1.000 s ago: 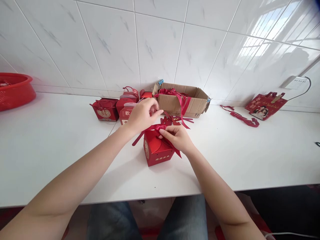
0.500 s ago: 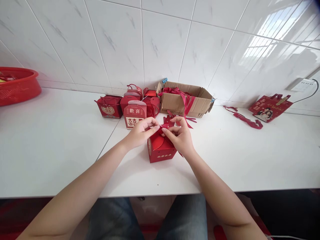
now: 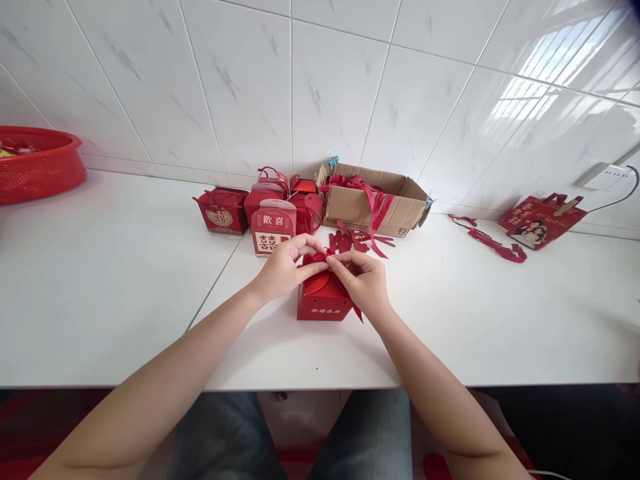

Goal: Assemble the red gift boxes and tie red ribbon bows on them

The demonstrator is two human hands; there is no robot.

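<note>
A red gift box (image 3: pixel 324 308) with gold lettering stands upright on the white table in front of me. At its top, a red ribbon (image 3: pixel 324 256) forms a bow or knot, partly covered by my fingers. My left hand (image 3: pixel 289 270) pinches the ribbon from the left side. From the right, my right hand (image 3: pixel 364 277) pinches it too, the fingertips of both hands nearly touching. One ribbon tail hangs down the box's right side, below my right hand.
Several finished-looking red boxes (image 3: pixel 223 215) stand behind on the left. A cardboard box (image 3: pixel 367 208) of red ribbons sits against the tiled wall, with red paper tags (image 3: pixel 345 240) before it. A red basket (image 3: pixel 43 170) is far left; a red bag (image 3: pixel 543 223) and loose ribbon (image 3: pixel 495 245) lie right.
Both hands have drawn closer together over the ribbon, and the right fingers have folded in. The gift box has turned slightly so its lettered side faces me more squarely.
</note>
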